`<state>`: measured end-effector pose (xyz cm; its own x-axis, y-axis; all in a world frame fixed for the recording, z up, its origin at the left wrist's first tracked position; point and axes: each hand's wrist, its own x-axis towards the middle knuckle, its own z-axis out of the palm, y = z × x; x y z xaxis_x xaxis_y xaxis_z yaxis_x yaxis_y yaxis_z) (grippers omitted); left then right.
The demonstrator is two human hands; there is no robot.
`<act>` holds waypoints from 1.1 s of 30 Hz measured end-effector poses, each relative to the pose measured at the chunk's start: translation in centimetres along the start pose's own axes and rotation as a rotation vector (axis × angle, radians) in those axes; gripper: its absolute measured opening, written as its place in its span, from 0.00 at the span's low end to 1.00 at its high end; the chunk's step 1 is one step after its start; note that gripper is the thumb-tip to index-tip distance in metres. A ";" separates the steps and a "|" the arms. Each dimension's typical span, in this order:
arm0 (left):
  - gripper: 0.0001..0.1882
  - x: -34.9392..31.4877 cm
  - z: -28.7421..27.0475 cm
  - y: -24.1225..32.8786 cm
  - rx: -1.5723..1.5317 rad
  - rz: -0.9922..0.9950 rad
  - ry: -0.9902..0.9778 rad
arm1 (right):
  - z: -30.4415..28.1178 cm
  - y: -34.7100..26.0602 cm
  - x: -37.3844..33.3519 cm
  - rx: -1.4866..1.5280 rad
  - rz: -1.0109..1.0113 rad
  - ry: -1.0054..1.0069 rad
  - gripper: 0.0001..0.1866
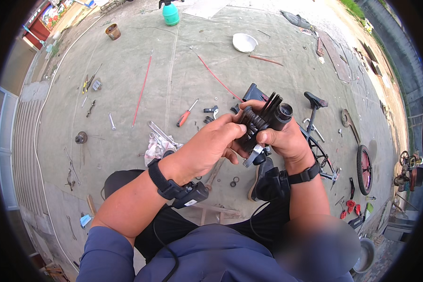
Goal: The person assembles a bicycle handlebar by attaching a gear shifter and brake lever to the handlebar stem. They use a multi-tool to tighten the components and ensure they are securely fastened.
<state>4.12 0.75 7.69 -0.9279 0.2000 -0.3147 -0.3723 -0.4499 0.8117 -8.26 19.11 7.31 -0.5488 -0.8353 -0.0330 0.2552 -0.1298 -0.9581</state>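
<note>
Left hand (221, 135) and right hand (289, 144) both clamped on a black assembly (254, 124) just right of frame centre, above a green-grey ground sheet (113, 61). Judged risk: a slackened grip could drop any loose piece among the dark rings (234, 181) at lower centre, where the black shoe (267, 176) might hide it. Around: screwdriver (184, 117) and rag (157, 149) left of the hands, black saddle (317, 100) to the right; shoe blocks ground below right hand.

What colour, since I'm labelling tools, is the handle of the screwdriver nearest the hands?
The screwdriver handle is mostly orange-red, as the head view shows.
</note>
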 end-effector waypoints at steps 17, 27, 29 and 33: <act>0.34 -0.5 0.1 0.5 -0.076 0.086 -0.173 | -0.4 -1.2 -0.4 0.104 0.021 0.014 0.52; 0.21 0.0 -0.8 -0.1 0.141 0.124 0.068 | -0.1 -0.3 0.5 -0.147 -0.226 0.399 0.42; 0.21 -0.1 -0.8 0.0 0.148 0.101 0.082 | -0.1 -0.5 0.5 -0.305 -0.250 0.394 0.43; 0.21 -0.2 -0.7 -0.1 0.161 0.100 0.099 | 0.0 -1.1 0.4 -0.386 -0.240 0.351 0.46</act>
<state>4.31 0.11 7.36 -0.9606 0.0708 -0.2687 -0.2771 -0.3170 0.9070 -8.81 18.90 8.31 -0.8038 -0.5705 0.1686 -0.1822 -0.0338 -0.9827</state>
